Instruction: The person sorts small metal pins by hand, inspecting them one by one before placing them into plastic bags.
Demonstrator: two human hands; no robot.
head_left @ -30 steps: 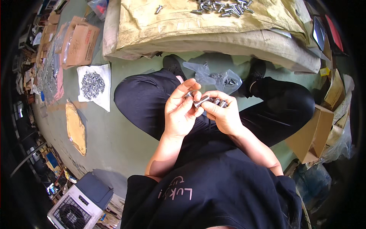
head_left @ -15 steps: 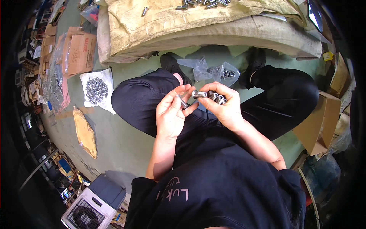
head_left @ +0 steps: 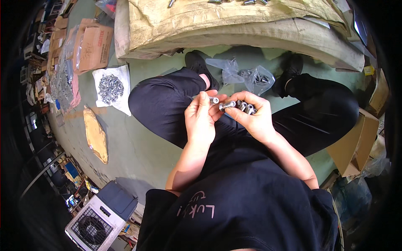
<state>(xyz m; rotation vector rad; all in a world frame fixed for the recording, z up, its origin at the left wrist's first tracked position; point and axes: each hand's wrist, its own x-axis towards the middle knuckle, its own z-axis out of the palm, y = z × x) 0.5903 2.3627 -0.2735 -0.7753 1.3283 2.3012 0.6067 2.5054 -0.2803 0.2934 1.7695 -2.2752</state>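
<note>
At frame centre, the left hand (head_left: 201, 121) and right hand (head_left: 253, 119) meet above the lap, metal sleeves (head_left: 245, 106) between them. A plastic bag (head_left: 251, 77) lies on the floor (head_left: 138, 146) just above; a pile of parts (head_left: 111, 88) sits upper left, a cardboard box (head_left: 356, 142) right.

On the green floor (head_left: 146, 146), a white sheet (head_left: 113, 88) heaped with metal parts lies near the left edge, below a cardboard box (head_left: 94, 46). A yellowish sack (head_left: 234, 19) spans the far edge. A small fan heater (head_left: 100, 219) stands near the lower left corner.

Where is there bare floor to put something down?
Bare green floor lies between the left knee, the white sheet of screws and the heater. Crowded: the clear bags between the feet, and the boxes.
</note>
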